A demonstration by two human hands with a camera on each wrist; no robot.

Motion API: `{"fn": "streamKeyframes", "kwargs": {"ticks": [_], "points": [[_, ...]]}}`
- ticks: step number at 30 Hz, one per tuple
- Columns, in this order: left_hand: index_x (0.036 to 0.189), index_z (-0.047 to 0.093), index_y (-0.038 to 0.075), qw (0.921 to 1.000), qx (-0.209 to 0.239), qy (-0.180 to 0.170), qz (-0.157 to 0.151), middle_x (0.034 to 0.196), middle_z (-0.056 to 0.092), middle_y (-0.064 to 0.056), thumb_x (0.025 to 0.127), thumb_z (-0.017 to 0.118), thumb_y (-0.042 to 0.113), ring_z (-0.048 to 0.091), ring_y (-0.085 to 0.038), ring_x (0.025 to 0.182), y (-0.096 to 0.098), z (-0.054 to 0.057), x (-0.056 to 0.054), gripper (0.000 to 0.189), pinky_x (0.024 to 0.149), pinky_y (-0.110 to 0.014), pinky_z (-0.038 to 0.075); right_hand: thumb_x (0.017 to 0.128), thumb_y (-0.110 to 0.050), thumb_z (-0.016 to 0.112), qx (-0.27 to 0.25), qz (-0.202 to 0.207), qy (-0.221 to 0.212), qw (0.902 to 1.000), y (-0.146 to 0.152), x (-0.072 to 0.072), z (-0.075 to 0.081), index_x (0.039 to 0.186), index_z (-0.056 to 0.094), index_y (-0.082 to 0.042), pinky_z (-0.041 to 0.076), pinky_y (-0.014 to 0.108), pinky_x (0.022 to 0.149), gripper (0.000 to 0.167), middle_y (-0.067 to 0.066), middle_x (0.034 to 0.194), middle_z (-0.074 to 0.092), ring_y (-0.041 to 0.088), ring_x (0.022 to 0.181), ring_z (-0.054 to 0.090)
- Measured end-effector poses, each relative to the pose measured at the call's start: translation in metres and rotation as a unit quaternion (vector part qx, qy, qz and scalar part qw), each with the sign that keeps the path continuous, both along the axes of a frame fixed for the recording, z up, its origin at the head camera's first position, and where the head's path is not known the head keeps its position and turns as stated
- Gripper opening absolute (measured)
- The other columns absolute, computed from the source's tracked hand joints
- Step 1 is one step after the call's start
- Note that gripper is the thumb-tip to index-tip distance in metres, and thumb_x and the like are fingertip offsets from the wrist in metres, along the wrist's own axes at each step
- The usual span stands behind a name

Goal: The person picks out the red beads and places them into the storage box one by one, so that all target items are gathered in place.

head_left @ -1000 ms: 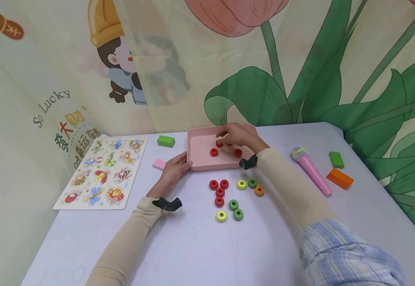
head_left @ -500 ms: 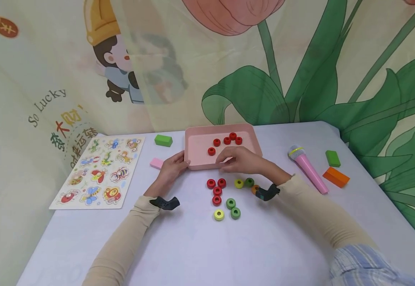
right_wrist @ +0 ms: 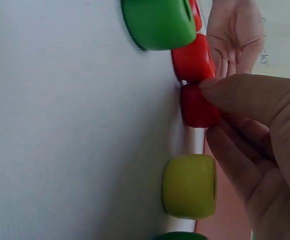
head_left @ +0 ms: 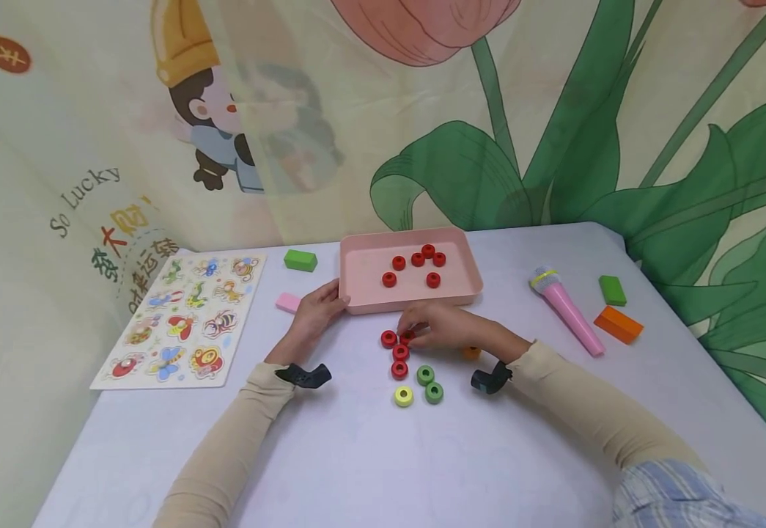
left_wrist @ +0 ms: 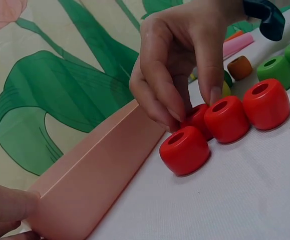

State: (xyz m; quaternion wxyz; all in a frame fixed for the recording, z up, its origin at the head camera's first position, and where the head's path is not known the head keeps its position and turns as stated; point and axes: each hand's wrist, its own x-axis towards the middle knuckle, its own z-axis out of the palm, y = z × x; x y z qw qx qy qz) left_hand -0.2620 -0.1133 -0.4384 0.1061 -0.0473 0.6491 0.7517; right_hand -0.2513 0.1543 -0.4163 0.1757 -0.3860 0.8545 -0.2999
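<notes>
Right hand, now off the tray, pinches a red bead before it; left hand grips the tray's corner.

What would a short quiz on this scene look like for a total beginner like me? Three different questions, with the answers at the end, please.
1. Multiple choice: which colour is the bead held by the right grip? a) yellow b) red c) green
2. Count: how many red beads lie inside the pink tray?
3. True or false: the left grip is holding the microphone.

Key:
1. b, red.
2. Six.
3. False: it holds the tray's near left corner, while the microphone lies well to the tray's right.
</notes>
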Motion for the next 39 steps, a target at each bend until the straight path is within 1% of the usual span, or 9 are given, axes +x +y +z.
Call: {"fn": "streamKeyframes", "kwargs": {"ticks": [4, 8, 11, 15, 20, 26, 32, 36, 39], "points": [[0.15, 0.033, -0.004, 1.0, 0.001, -0.001, 0.003, 0.153, 0.035, -0.019, 0.096, 0.058, -0.004, 0.039, -0.024, 0.137, 0.0, 0.001, 0.0, 0.06, 0.109, -0.034, 0.038, 0.089, -0.011, 0.074, 0.011, 0.005, 0.016, 0.9998, -0.001, -0.001, -0.002, 0.108, 0.075, -0.016, 0.053, 0.02, 0.086, 0.02, -0.008, 0.105, 0.064, 0.008, 0.099, 0.059], [0.151, 0.032, -0.003, 1.0, -0.003, -0.003, 0.004, 0.153, 0.035, -0.018, 0.096, 0.058, -0.003, 0.038, -0.024, 0.138, 0.001, 0.002, -0.002, 0.06, 0.109, -0.034, 0.038, 0.089, -0.012, 0.075, 0.014, 0.003, 0.018, 0.9997, 0.0, -0.003, -0.001, 0.108, 0.075, -0.017, 0.053, 0.019, 0.085, 0.019, -0.009, 0.104, 0.063, 0.007, 0.098, 0.059], [0.151, 0.033, -0.002, 0.9999, -0.006, -0.009, 0.004, 0.153, 0.035, -0.017, 0.096, 0.058, -0.002, 0.039, -0.023, 0.137, 0.001, 0.002, -0.002, 0.06, 0.108, -0.033, 0.039, 0.088, -0.012, 0.075, 0.005, -0.002, 0.006, 1.0, 0.0, -0.006, 0.003, 0.108, 0.074, -0.015, 0.053, 0.02, 0.086, 0.02, -0.008, 0.103, 0.063, 0.007, 0.098, 0.06], [0.151, 0.032, -0.002, 0.9999, -0.003, -0.01, 0.005, 0.154, 0.034, -0.017, 0.096, 0.058, -0.002, 0.038, -0.022, 0.138, -0.001, 0.004, 0.0, 0.06, 0.109, -0.033, 0.038, 0.088, -0.011, 0.076, -0.014, -0.009, 0.001, 0.9999, -0.002, -0.013, 0.016, 0.11, 0.074, -0.009, 0.054, 0.023, 0.088, 0.022, -0.006, 0.103, 0.064, 0.01, 0.099, 0.062], [0.151, 0.031, -0.003, 1.0, 0.006, -0.004, 0.0, 0.155, 0.032, -0.017, 0.097, 0.057, -0.003, 0.036, -0.023, 0.139, -0.002, 0.004, 0.0, 0.06, 0.11, -0.034, 0.037, 0.087, -0.009, 0.076, -0.035, -0.023, 0.016, 0.999, -0.004, -0.032, 0.034, 0.109, 0.074, -0.008, 0.054, 0.025, 0.088, 0.022, -0.003, 0.105, 0.066, 0.013, 0.099, 0.063], [0.151, 0.033, -0.001, 0.9999, -0.007, -0.015, 0.002, 0.153, 0.037, -0.016, 0.096, 0.059, -0.002, 0.041, -0.022, 0.136, 0.0, 0.003, -0.001, 0.06, 0.108, -0.032, 0.04, 0.087, -0.008, 0.076, -0.021, -0.078, 0.013, 0.9966, 0.0, -0.063, 0.044, 0.111, 0.074, -0.007, 0.056, 0.029, 0.086, 0.024, 0.003, 0.107, 0.067, 0.018, 0.102, 0.064], [0.151, 0.032, -0.001, 0.9999, -0.007, -0.012, -0.003, 0.153, 0.036, -0.017, 0.097, 0.058, -0.002, 0.04, -0.023, 0.137, 0.0, 0.003, 0.0, 0.061, 0.108, -0.033, 0.039, 0.088, -0.008, 0.074, 0.011, -0.116, -0.006, 0.9932, 0.006, -0.091, 0.038, 0.113, 0.074, -0.005, 0.056, 0.028, 0.083, 0.024, 0.006, 0.11, 0.069, 0.021, 0.102, 0.064], [0.151, 0.032, -0.001, 0.9999, -0.008, -0.013, -0.005, 0.154, 0.035, -0.017, 0.096, 0.058, -0.002, 0.039, -0.023, 0.137, 0.0, 0.002, 0.0, 0.061, 0.108, -0.033, 0.039, 0.089, -0.008, 0.073, 0.021, -0.131, -0.027, 0.9909, 0.008, -0.102, 0.03, 0.114, 0.073, -0.005, 0.056, 0.028, 0.085, 0.025, 0.006, 0.11, 0.069, 0.022, 0.101, 0.062], [0.152, 0.033, 0.0, 0.9998, -0.012, -0.016, -0.006, 0.154, 0.035, -0.016, 0.097, 0.059, 0.0, 0.04, -0.023, 0.137, 0.0, 0.001, 0.0, 0.061, 0.108, -0.032, 0.039, 0.09, -0.009, 0.073, 0.026, -0.142, -0.034, 0.9889, 0.009, -0.106, 0.027, 0.114, 0.073, -0.006, 0.055, 0.028, 0.085, 0.024, 0.006, 0.109, 0.069, 0.022, 0.098, 0.061]]}}
